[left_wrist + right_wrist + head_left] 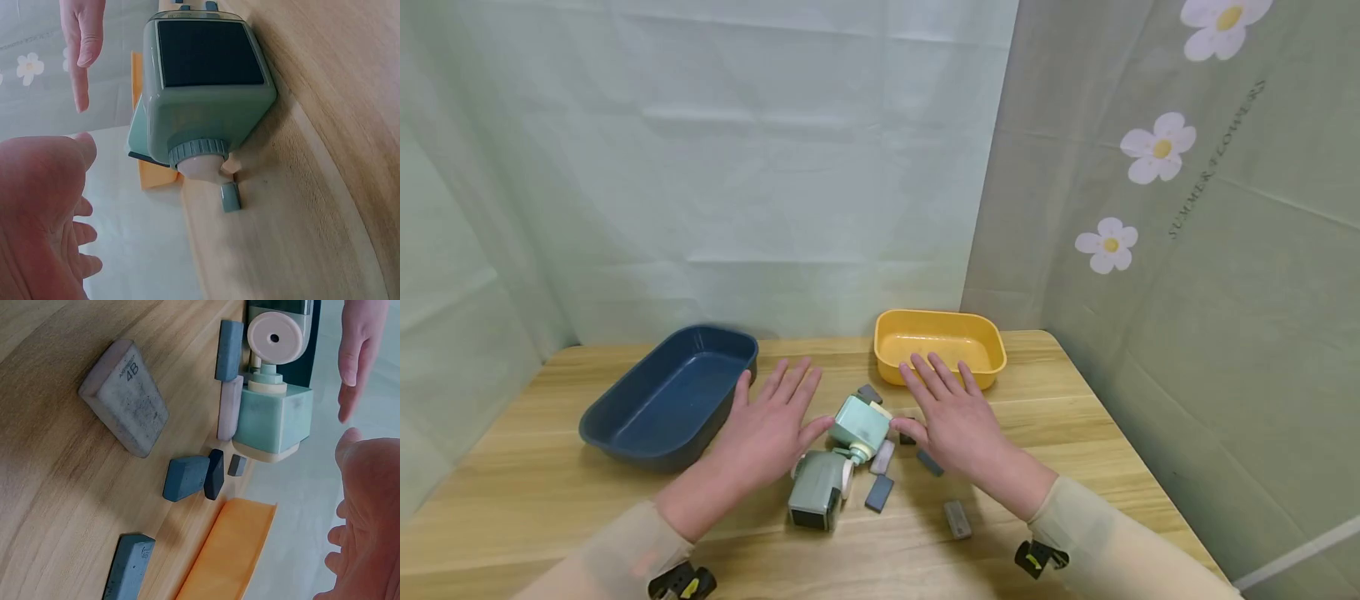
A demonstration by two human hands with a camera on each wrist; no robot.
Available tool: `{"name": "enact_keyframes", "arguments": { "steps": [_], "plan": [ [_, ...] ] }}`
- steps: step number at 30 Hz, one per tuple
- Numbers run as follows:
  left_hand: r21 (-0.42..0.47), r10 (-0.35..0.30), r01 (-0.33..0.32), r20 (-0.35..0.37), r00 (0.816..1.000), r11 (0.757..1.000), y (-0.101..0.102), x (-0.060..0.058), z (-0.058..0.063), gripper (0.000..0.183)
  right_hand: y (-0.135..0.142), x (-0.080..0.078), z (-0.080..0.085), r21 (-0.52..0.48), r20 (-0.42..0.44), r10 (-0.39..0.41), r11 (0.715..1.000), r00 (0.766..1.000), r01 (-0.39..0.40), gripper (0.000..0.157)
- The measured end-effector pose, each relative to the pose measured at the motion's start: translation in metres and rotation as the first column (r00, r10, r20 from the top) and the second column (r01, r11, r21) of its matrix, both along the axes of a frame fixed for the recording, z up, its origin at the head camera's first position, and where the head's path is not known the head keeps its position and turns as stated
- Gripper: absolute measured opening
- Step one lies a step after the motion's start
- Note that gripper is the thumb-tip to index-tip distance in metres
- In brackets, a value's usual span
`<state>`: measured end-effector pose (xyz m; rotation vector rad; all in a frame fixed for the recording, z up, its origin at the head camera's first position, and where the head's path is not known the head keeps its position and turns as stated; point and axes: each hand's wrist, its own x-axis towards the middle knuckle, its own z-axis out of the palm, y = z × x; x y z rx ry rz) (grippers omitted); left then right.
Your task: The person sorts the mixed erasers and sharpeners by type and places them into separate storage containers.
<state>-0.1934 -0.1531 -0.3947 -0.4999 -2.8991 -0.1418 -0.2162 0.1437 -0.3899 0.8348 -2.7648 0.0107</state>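
With the fingers of the left hand (769,429) and right hand (958,423) spread wide and holding nothing, the mint sharpener (861,423), located on the table (1060,417) between them, is judged light, rigid and slippery, best gripped across its boxy body

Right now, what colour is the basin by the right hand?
The basin is yellow-orange, clearest in the head view.
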Motion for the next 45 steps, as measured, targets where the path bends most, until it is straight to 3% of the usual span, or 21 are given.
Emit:
{"name": "enact_keyframes", "arguments": {
  "steps": [9, 45],
  "plan": [
    [0.012, 0.009, -0.009, -0.022, 1.0, 1.0, -0.005, -0.001, -0.001, 0.078, 0.0, -0.006, -0.002, 0.021, -0.01, -0.017, 1.0, 1.0, 0.017, 0.082],
    [0.03, 0.089, -0.09, 0.021, 0.996, 0.996, -0.045, -0.011, -0.009, 0.08, 0.004, -0.023, -0.012, 0.033, 0.036, -0.067, 0.997, 0.997, 0.066, 0.083]
  ]
}}
